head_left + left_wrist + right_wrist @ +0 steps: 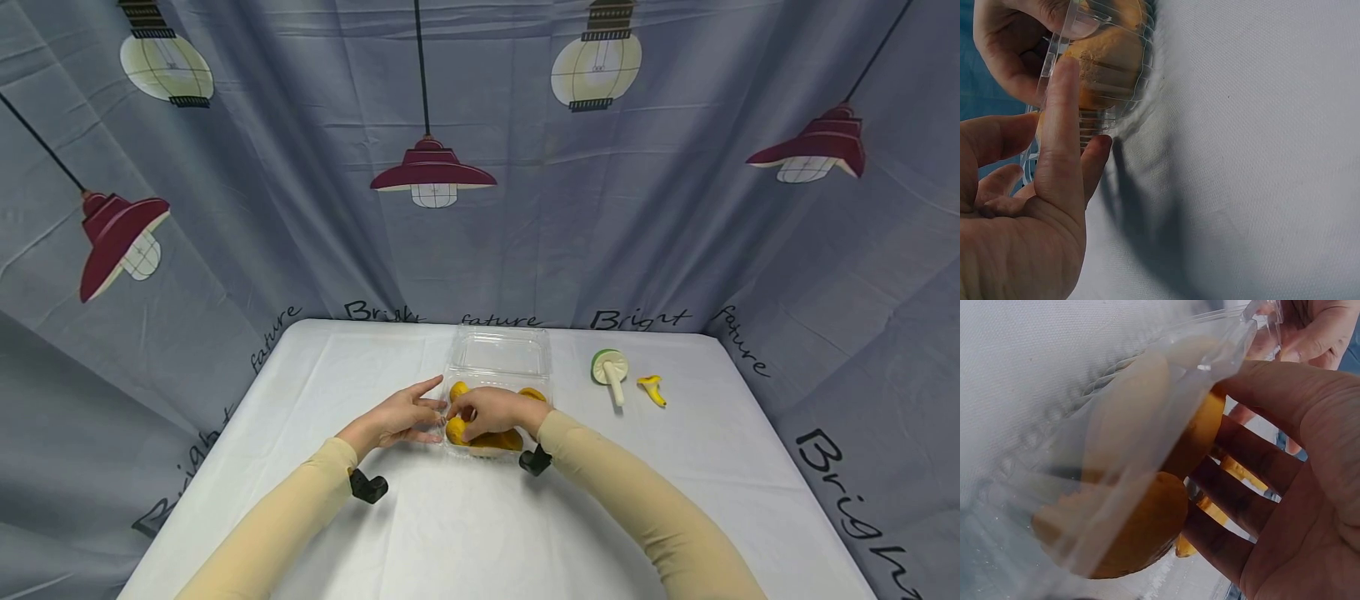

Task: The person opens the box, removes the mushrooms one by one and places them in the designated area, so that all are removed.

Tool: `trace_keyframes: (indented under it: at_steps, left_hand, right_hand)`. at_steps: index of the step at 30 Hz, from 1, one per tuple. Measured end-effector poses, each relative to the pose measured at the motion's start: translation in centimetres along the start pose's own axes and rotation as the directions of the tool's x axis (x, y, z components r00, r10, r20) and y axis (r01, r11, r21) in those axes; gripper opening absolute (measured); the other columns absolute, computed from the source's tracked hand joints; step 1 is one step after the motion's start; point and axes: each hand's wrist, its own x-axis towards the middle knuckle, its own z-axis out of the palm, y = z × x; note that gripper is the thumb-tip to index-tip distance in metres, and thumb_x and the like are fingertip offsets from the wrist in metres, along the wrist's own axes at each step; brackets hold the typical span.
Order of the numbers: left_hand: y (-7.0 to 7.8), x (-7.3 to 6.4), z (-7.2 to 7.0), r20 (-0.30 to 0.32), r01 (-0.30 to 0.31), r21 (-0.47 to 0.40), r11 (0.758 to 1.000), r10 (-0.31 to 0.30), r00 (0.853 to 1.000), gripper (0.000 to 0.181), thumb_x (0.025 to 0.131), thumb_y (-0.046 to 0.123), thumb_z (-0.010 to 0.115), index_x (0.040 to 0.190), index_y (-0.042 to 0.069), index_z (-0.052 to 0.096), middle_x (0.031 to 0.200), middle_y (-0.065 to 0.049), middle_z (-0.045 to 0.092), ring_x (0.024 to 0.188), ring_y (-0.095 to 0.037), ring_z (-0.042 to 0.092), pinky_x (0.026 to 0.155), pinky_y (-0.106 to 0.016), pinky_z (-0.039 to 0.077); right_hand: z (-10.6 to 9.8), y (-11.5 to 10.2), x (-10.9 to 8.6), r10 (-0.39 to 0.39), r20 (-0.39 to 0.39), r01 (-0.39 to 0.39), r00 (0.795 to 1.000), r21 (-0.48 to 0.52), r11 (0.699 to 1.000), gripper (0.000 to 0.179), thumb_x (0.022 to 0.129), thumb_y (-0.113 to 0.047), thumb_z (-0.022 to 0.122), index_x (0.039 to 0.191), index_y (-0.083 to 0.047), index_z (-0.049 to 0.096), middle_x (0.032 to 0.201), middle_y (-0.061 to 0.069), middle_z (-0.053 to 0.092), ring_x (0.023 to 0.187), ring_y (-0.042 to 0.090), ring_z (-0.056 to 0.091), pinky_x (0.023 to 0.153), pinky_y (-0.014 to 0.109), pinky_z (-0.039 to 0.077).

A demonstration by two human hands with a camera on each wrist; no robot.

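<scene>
A clear plastic clamshell box (501, 353) lies with its lid folded back, and several yellow-orange rounded pieces sit in its base. My right hand (495, 410) reaches down into the base, thumb and fingers round a yellow-orange piece (1205, 428) at the left end. Beside it in the right wrist view lies a larger orange-brown piece (1119, 534), seen partly through the clear wall. My left hand (405, 417) is at the box's left side with fingers spread; in the left wrist view its straight index finger (1060, 125) lies along the wall.
Right of the box, a toy mushroom (609, 371) with a green-edged cap and pale stem lies on the white-covered table (450, 533). A small yellow trumpet-shaped mushroom (652, 390) is just beyond it. Behind the table hangs a grey-blue curtain (487, 258) printed with lamps.
</scene>
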Motion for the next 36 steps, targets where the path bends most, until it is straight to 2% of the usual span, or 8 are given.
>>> trace_keyframes:
  at_steps: [8, 17, 24, 29, 36]
  left_hand:
    - [0.1, -0.1, -0.1, 0.010, -0.004, -0.005, 1.000, 0.004, 1.000, 0.083, 0.098, -0.007, 0.057, 0.166, 0.026, 0.020, 0.159, -0.025, 0.036, 0.118, -0.029, 0.061, 0.084, -0.043, 0.064]
    - [0.0, 0.0, -0.2, 0.014, -0.010, -0.007, 1.000, 0.010, 1.000, 0.083, 0.098, -0.007, 0.057, 0.166, 0.026, 0.021, 0.158, -0.025, 0.037, 0.117, -0.027, 0.062, 0.084, -0.044, 0.064]
    - [0.0, 0.0, -0.2, 0.013, -0.011, -0.007, 1.000, 0.011, 1.000, 0.083, 0.099, -0.006, 0.057, 0.166, 0.026, 0.021, 0.158, -0.025, 0.037, 0.120, -0.031, 0.061, 0.084, -0.045, 0.063]
    - [0.0, 0.0, -0.1, 0.009, -0.008, -0.001, 1.000, 0.008, 1.000, 0.082, 0.099, -0.006, 0.057, 0.166, 0.025, 0.020, 0.158, -0.025, 0.037, 0.125, -0.034, 0.058, 0.084, -0.044, 0.063]
    - [-0.1, 0.0, -0.1, 0.004, -0.005, -0.005, 1.000, 0.005, 1.000, 0.082, 0.099, -0.007, 0.056, 0.166, 0.025, 0.020, 0.158, -0.027, 0.036, 0.128, -0.037, 0.056, 0.084, -0.045, 0.063]
  right_hand:
    - [-0.2, 0.3, 0.0, -0.052, -0.008, 0.052, 0.999, 0.034, 0.998, 0.036, 0.092, -0.018, 0.079, 0.127, -0.023, 0.071, 0.107, -0.009, 0.067, 0.101, 0.010, 0.061, 0.092, 0.032, 0.054]
    - [-0.3, 0.6, -0.1, -0.062, -0.017, 0.064, 0.998, 0.093, 0.994, 0.040, 0.092, -0.017, 0.079, 0.131, -0.021, 0.069, 0.113, -0.009, 0.067, 0.107, 0.011, 0.061, 0.096, 0.031, 0.054]
    - [-0.7, 1.0, -0.3, -0.072, -0.033, 0.076, 0.997, 0.137, 0.988, 0.041, 0.093, -0.015, 0.077, 0.133, -0.018, 0.068, 0.115, -0.006, 0.068, 0.106, 0.012, 0.062, 0.097, 0.033, 0.054]
    - [-1.0, 1.3, -0.5, -0.076, -0.049, 0.082, 0.996, 0.152, 0.985, 0.041, 0.094, -0.015, 0.076, 0.134, -0.019, 0.067, 0.122, -0.004, 0.067, 0.110, 0.014, 0.062, 0.099, 0.034, 0.053]
    - [-1.4, 1.5, -0.6, -0.090, -0.062, 0.099, 0.994, 0.178, 0.979, 0.042, 0.095, -0.016, 0.076, 0.136, -0.015, 0.066, 0.127, -0.001, 0.066, 0.114, 0.017, 0.062, 0.100, 0.036, 0.054]
